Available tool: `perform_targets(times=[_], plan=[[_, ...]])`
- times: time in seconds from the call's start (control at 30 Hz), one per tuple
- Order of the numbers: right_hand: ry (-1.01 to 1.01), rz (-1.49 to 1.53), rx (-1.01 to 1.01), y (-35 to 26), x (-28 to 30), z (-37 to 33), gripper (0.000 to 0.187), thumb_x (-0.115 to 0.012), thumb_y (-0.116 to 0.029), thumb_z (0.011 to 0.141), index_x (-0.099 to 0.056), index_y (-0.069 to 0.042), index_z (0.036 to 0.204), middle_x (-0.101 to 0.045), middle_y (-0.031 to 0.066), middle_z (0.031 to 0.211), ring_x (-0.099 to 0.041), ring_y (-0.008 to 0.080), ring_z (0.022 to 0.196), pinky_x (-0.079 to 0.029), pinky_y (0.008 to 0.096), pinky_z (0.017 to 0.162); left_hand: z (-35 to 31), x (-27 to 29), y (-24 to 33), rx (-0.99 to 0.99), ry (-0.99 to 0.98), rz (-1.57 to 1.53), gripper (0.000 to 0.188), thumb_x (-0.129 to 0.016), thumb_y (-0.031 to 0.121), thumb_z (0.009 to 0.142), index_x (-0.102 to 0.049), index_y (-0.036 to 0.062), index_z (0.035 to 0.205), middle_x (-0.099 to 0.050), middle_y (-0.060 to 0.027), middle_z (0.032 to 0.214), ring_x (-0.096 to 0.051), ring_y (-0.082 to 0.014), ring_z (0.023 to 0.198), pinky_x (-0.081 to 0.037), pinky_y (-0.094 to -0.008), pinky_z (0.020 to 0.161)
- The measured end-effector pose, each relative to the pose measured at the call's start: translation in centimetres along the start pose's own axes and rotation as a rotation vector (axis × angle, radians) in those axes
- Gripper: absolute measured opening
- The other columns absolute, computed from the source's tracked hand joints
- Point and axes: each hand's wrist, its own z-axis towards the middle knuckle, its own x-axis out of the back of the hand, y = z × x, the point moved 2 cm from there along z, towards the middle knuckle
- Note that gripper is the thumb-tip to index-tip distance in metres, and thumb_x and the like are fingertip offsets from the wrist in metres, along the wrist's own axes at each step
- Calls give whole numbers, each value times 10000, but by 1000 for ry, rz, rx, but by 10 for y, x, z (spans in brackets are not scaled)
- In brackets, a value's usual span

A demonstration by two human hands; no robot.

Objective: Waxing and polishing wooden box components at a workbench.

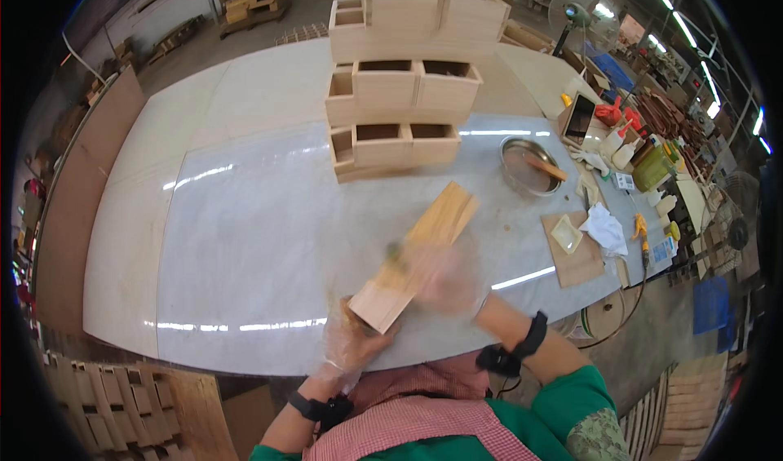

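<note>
A long, narrow wooden piece (440,216), box-like in shape, lies slantwise over the near middle of the table. Its far part is a deeper, glossier yellow; the near end is pale and looks dry. My left hand (352,334), in a thin clear plastic glove, is closed around the near end and steadies it. Over the middle of the piece, my right hand (447,277), also gloved, is smeared by motion. At its left edge shows a small greenish-yellow patch, too blurred to name. Whether the right fingers grip anything cannot be made out.
Stacked pale wooden boxes with openings (395,147) stand beyond the piece. To the right are a metal bowl (507,167) holding a brown-handled tool, a small dish (566,234) on a board, a white cloth (604,229), bottles (624,152) and a yellow air gun (641,228) with hose.
</note>
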Motion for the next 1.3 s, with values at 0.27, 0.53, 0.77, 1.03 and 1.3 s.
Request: perform_targets(times=[0.27,0.53,0.77,1.03,1.3], plan=[[-143,-36,-145,1,0,-6,279,-543,-119,833,-622,-12,1079,-615,112,848,-629,264,711,-514,373,638,4,1,2,-126,-120,106,679,-808,325,697,-481,-34,1172,-599,-182,1047,-605,-312,954,-484,-382,842],[91,180,97,-82,30,19,92,-529,-106,818,-570,-38,864,-561,94,736,-595,240,699,-477,351,571,7,0,-5,-322,-122,264,668,-813,313,673,-476,-26,1140,-617,-188,1004,-618,-328,906,-499,-387,791],[-31,-52,161,-67,9,18,281,-598,-117,807,-626,-11,1065,-633,107,883,-638,253,743,-509,352,612,8,9,12,-147,-162,201,670,-794,311,689,-482,-31,1173,-612,-201,1018,-615,-339,902,-497,-393,780],[30,14,-242,-10,18,-23,357,-582,-86,824,-600,-14,1174,-620,110,861,-611,247,737,-499,370,678,7,5,17,-80,-87,90,649,-805,328,673,-532,-4,1159,-634,-182,1030,-630,-325,908,-509,-393,754],[164,22,122,-55,34,-7,158,-511,-109,879,-608,2,936,-590,91,806,-568,246,675,-488,323,615,11,4,11,-315,-83,280,691,-815,324,685,-478,-45,1163,-643,-173,994,-641,-292,917,-512,-366,785]])
